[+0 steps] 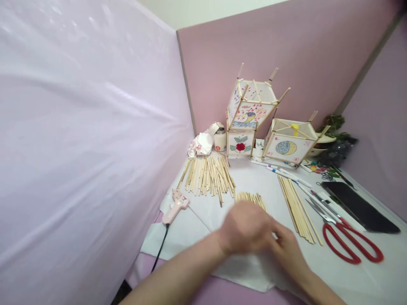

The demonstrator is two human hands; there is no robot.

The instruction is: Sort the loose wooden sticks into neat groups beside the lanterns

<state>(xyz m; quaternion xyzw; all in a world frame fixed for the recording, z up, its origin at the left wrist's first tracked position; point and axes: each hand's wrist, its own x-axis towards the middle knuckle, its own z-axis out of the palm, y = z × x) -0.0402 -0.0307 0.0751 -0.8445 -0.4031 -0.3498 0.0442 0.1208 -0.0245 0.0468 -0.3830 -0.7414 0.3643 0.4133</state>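
Note:
In the head view my left hand (pixel 246 226) is blurred and shows its back, with its fingers hidden. It meets my right hand (pixel 288 245), whose fingers are bent and pressed together at the left hand's side. Whatever is between them, if anything, I cannot make out. Just beyond the hands lie short bamboo sticks (pixel 249 197), partly covered by the left hand. A bundle of longer bamboo sticks (pixel 295 207) rests to the right. Further back on the left is a fanned pile of sticks (pixel 208 173).
A pink glue gun (pixel 176 207) lies at left with its cord trailing forward. Red-handled scissors (pixel 346 237), a black phone (pixel 359 205) and white pens (pixel 286 176) are on the right. Painted stick-framed lanterns (pixel 291 144) stand behind, near a jar (pixel 220 140) and crumpled tissue (pixel 203 144).

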